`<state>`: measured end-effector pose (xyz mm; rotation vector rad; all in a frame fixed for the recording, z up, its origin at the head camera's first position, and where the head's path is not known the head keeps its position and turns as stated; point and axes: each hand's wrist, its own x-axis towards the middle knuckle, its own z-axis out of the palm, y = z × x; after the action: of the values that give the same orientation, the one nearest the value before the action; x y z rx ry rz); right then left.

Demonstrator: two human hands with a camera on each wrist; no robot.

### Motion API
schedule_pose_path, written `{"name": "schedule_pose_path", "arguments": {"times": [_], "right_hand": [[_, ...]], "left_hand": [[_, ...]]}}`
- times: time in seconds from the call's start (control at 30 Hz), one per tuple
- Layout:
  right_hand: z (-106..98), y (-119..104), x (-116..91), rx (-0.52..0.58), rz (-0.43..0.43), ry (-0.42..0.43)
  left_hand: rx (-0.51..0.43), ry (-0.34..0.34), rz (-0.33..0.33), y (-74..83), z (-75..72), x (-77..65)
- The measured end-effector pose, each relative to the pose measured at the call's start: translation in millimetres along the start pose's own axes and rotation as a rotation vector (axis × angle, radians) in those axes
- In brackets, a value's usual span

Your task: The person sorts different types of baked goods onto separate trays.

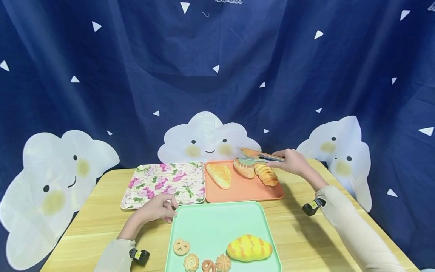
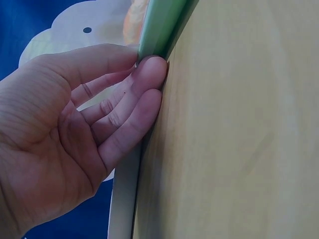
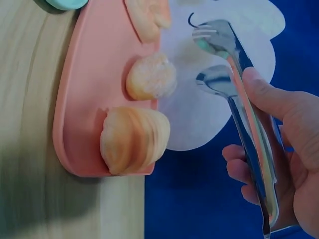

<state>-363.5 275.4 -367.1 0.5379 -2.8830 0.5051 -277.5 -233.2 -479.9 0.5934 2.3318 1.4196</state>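
Note:
My right hand (image 1: 292, 161) grips a pair of metal tongs (image 3: 241, 114), raised above the far right part of the orange tray (image 1: 244, 192). In the right wrist view the two tong ends stand slightly apart with nothing between them. Below them on that tray lie a ridged croissant (image 1: 266, 175), an oval bread roll (image 1: 244, 170) and a flat, pointed bread (image 1: 219, 175). My left hand (image 1: 158, 207) pinches the far left corner of the mint green tray (image 1: 217, 223) between thumb and fingers, seen close up in the left wrist view.
On the green tray are a yellow striped bread (image 1: 249, 248), a heart-shaped cookie (image 1: 181, 246) and several other small cookies near its front. A floral tray (image 1: 166, 185) lies left of the orange one. Behind the wooden table (image 1: 295, 223) hangs a blue cloud-print curtain (image 1: 217, 90).

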Motion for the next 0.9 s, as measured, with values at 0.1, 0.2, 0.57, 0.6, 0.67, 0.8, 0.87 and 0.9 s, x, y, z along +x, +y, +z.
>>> {"name": "schedule_pose_path", "arguments": {"times": [0.1,0.2,0.57,0.6,0.67,0.8,0.87,0.9], "right_hand": [[-4.8,-2.8,-5.6,0.018,-0.034,-0.011],[-9.3,-8.7,-11.8,0.036,-0.076,-0.034],[-24.5,-48.9,-37.3,0.077,-0.339,-0.148],[-24.9,-53.1,-40.1,0.086,-0.369,-0.163],[-25.2,-60.5,-46.1,0.102,-0.421,-0.187],[-22.3,-72.0,-57.7,0.127,-0.491,-0.266],[-20.7,-75.3,-63.0,0.138,-0.501,-0.317],[-20.1,-76.2,-65.6,0.142,-0.501,-0.342]], "left_hand": [[-0.006,0.003,0.001,2.1,-0.1,-0.5],[-0.012,0.005,-0.002,3.5,0.2,-0.6],[-0.022,0.009,-0.022,1.9,-0.1,0.8],[-0.022,0.009,-0.021,1.7,-0.4,0.9],[-0.017,0.008,-0.018,1.6,-0.5,1.4],[-0.014,0.008,-0.013,2.5,-0.1,1.2],[-0.016,0.009,-0.012,2.4,0.6,1.0],[-0.017,0.009,-0.012,2.3,1.1,0.9]]}}
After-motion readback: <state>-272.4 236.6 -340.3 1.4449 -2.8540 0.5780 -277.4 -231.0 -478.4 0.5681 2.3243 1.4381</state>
